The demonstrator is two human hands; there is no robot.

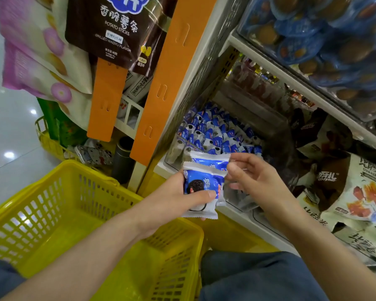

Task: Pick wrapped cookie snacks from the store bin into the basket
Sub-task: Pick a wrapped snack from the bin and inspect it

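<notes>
The lower packet [201,187], a blue-and-white wrapped cookie snack, is held in the air between the store bin [172,149] and the yellow basket [41,213]. The upper packet [208,160] lies against it. The left hand [172,198] has its grip wrapped round the lower packet, thumb pressed across its face. The right hand [254,179] pinches the upper packet's crimped edge. The slick wrappers may slide apart, and the upper one, held only by its edge, could drop outside the basket.
</notes>
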